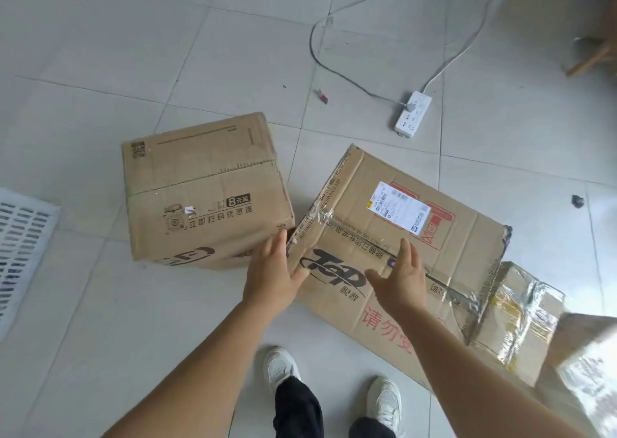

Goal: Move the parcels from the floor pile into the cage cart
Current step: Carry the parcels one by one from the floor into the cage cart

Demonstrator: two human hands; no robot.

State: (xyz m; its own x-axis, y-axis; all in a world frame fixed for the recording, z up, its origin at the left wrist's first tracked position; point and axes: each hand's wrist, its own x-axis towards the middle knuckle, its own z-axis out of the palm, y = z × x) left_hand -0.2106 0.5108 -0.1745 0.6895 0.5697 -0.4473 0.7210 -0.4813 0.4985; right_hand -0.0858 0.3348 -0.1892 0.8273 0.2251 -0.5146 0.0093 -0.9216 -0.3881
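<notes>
A large flat cardboard parcel (400,257) with a white shipping label and clear tape lies on the tiled floor at centre right. My left hand (272,272) reaches to its near left corner with straight fingers, touching its edge. My right hand (399,279) hovers over or rests on the parcel's top, fingers spread. A second, cube-shaped cardboard box (203,190) stands just left of it. A smaller tape-wrapped parcel (521,317) leans against the large one at the right. No cage cart shows clearly.
A white slatted plastic panel (20,247) lies at the left edge. A white power strip (413,114) with cables sits on the floor behind the parcels. Another taped box (587,370) fills the lower right corner. My white shoes (280,367) stand below.
</notes>
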